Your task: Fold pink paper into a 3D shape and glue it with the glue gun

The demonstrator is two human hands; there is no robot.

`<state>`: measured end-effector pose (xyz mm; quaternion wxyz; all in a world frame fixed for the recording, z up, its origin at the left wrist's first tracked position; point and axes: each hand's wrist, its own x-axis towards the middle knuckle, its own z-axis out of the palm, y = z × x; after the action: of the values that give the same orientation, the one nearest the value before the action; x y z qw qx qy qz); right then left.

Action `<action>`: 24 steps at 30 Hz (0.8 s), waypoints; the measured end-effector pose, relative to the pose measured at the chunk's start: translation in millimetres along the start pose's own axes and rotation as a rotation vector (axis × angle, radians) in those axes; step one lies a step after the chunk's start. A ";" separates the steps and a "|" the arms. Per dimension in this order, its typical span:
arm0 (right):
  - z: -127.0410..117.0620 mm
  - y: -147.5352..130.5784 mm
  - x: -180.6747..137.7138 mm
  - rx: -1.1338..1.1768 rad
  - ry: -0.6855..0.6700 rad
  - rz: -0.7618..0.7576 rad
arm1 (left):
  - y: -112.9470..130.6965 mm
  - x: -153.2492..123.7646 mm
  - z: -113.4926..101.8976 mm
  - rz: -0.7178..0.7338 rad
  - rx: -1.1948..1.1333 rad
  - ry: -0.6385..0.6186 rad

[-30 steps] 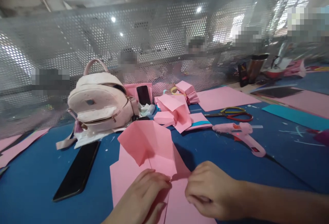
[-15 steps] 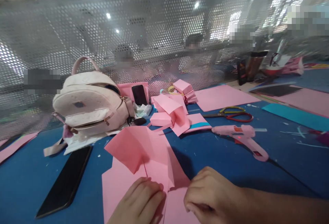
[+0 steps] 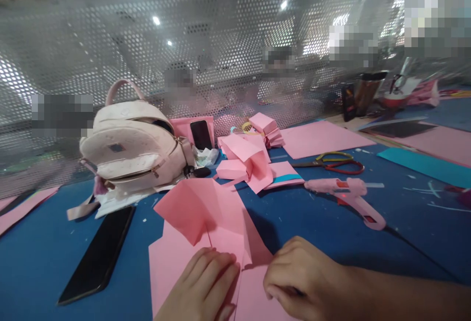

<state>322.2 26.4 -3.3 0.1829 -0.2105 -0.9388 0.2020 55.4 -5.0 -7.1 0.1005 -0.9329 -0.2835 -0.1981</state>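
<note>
A folded sheet of pink paper (image 3: 217, 205) lies in front of me, its far part standing up in creased flaps. Across its near part rests my left hand (image 3: 206, 281), fingers laid together over the paper near the central seam. My right hand (image 3: 301, 277) is curled at the paper's right side, knuckles up. Whatever is inside its bent fingers, if anything, is hidden. Beyond the right hand a pink glue gun (image 3: 346, 193) lies on its side, with a clear stick in its back and a small red light.
Scissors (image 3: 331, 162) and folded pink paper pieces (image 3: 250, 164) lie ahead. A pale backpack (image 3: 132, 144) stands at the left behind a black phone (image 3: 97, 257). Another phone (image 3: 201, 135) leans farther back. Blue card (image 3: 423, 164) lies right. A perforated screen (image 3: 221, 41) closes the far side.
The view has shifted slightly. My left hand's fingers have moved a little on the paper; the right hand keeps nearly the same place and shape.
</note>
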 end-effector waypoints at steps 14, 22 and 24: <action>1.6 -1.3 0.3 -0.006 0.046 0.028 | 0.7 -7.9 5.8 -0.102 -0.190 -0.100; -2.4 -2.2 1.7 0.011 -0.021 0.044 | -5.0 -9.8 10.5 0.033 -0.025 -0.108; -2.1 -1.7 1.8 0.014 -0.026 0.046 | -6.2 -9.4 11.2 0.065 0.013 -0.127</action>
<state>321.1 26.5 -0.4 0.1675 -0.2280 -0.9347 0.2154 48.2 -1.2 -20.7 0.0946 -0.9516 -0.2601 -0.1334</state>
